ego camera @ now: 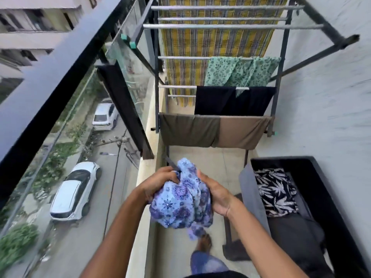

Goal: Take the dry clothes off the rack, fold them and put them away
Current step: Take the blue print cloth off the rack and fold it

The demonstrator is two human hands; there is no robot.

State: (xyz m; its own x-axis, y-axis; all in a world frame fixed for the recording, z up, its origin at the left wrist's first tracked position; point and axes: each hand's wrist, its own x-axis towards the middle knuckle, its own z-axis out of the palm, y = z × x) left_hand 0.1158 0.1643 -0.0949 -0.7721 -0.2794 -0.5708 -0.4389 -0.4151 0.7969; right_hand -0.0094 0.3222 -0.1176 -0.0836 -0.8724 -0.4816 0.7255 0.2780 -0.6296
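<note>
I hold a bunched blue floral garment (180, 199) between both hands, low in the middle of the view. My left hand (158, 182) grips its left side and my right hand (215, 194) presses its right side. Ahead stands the metal drying rack (281, 63). On it hang a yellow checked cloth (210, 43), a green floral cloth (241, 71), a black garment (232, 101) and an olive-brown garment (212, 130). At the right a black basket (325, 187) holds a black-and-white leaf-print garment (276, 192) and grey clothes.
A glass balcony railing (66, 81) with a black top rail runs along the left, with a street and parked cars far below. A white wall (331, 97) closes the right side. The narrow tiled floor (210, 161) lies between them. My foot (204, 242) shows below the garment.
</note>
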